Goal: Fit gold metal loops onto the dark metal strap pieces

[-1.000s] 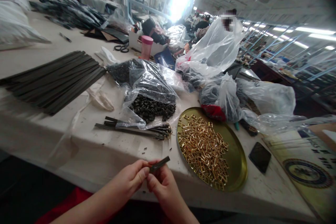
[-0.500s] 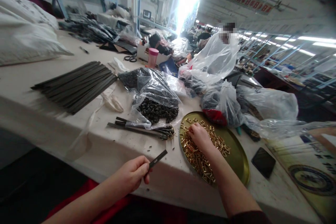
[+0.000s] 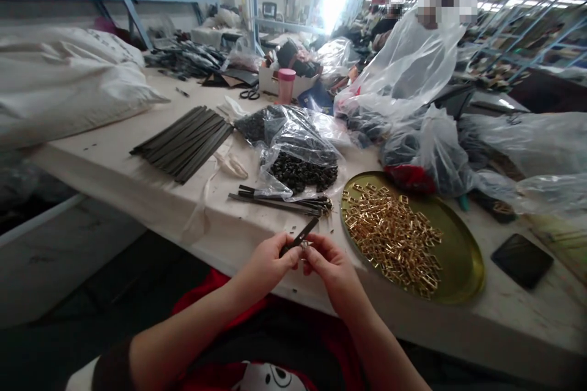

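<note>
My left hand [image 3: 277,256] is closed on a dark strap [image 3: 306,230], whose end with a small slot points up and away. My right hand [image 3: 323,255] meets it at the strap, thumb and fingers pinched on a small metal buckle [image 3: 304,245], partly hidden by the fingertips. To the right, a round gold-coloured tray [image 3: 463,256] bears a heap of gold buckles [image 3: 394,235]. Just beyond my hands lie several dark straps [image 3: 279,203] with gold buckles at their right ends. An opened clear plastic bag [image 3: 298,134] of small black pieces [image 3: 300,172] lies behind them.
A fanned stack of dark straps [image 3: 183,142] lies at the left, near a big white sack [image 3: 68,85]. A black phone-like slab [image 3: 521,261] rests right of the tray. Farther back are scissors [image 3: 250,95], a pink-lidded cup [image 3: 285,85], plastic bags [image 3: 440,146] and a person behind them.
My right hand has left the heap in the tray and come to my left hand, bringing a buckle to the strap. The view has shifted, and the tray now sits farther right.
</note>
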{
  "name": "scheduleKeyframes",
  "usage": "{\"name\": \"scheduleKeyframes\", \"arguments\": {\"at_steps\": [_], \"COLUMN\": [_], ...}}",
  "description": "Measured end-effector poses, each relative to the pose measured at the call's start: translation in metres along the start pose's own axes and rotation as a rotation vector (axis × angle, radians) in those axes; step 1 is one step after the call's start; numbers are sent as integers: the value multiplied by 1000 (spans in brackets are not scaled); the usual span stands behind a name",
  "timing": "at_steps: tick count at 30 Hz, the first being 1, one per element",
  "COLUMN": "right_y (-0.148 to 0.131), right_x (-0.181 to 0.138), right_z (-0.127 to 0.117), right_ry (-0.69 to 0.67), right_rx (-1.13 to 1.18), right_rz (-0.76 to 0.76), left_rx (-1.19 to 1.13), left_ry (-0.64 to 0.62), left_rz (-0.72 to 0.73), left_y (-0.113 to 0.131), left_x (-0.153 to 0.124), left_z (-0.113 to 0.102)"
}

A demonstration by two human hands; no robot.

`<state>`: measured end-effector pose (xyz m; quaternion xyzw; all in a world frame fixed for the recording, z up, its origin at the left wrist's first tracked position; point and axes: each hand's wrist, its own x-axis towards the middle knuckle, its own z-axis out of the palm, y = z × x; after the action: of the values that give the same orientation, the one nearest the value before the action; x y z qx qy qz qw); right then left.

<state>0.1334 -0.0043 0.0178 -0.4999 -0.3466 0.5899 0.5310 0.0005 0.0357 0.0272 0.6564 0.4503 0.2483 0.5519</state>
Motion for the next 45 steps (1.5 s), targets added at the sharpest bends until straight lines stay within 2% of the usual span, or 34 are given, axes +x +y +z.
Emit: {"name": "scheduleKeyframes", "arguments": {"at_steps": [9,13,15,20,25,29,34,37,41,45], "right_y": [15,18,19,23,25,25,23,24,24,23], "right_x": [7,6,5,9,13,7,-3,-2,-2,-6], "right_z": [6,8,7,3,3,6,10,8,7,10], "right_ry": [-11,49,37,-29,-1,84,29,72,89,71], "right_rx": [75,70,98,177,158,-13,-150,-131,-3,52], "right_rz": [64,-41,-53,41,79,-54,-150,-111,33,55], "left_rx": [218,184,144,81,253,292,290,269,220,110], "left_ry": [-4,-5,-3,-80,-42,-33,10,-19,23,-65], "left_rz": [36,15,-5,-39,-24,-33,3,20,25,-13], "left_y": [3,2,1,3,8,7,3,2,0,-2], "left_x": [-5,1,4,5,0,1,3,3,6,8], "left_z": [-2,-6,-8,-9,-7,-6,-2,-3,-10,-14]}}
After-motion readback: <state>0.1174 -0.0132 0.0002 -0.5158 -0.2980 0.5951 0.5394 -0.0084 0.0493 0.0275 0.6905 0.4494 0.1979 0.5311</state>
